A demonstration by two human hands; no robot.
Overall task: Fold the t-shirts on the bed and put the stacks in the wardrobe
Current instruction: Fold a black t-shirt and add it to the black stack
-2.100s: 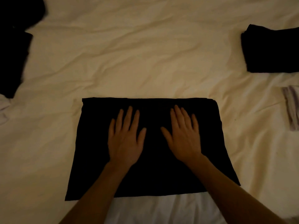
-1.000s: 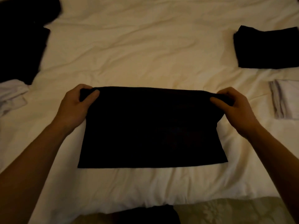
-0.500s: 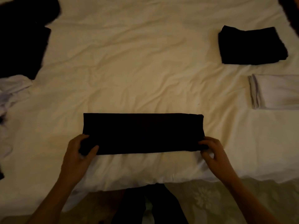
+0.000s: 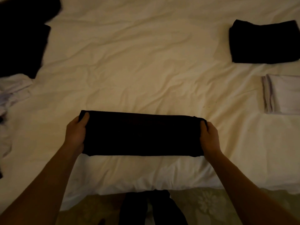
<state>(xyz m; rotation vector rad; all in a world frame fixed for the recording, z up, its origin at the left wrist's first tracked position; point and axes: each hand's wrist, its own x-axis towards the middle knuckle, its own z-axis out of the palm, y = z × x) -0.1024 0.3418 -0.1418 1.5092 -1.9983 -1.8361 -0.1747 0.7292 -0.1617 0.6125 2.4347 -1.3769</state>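
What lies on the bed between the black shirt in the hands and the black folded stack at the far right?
Nothing visible: only bare sheet separates the black shirt from the black stack. The white stack sits nearer, beside that path.

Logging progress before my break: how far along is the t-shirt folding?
Done: a folded black stack and a folded white stack on the bed. In hand: left hand and right hand grip a half-folded black t-shirt. Left: unfolded dark clothes and white clothes; wardrobe not yet.
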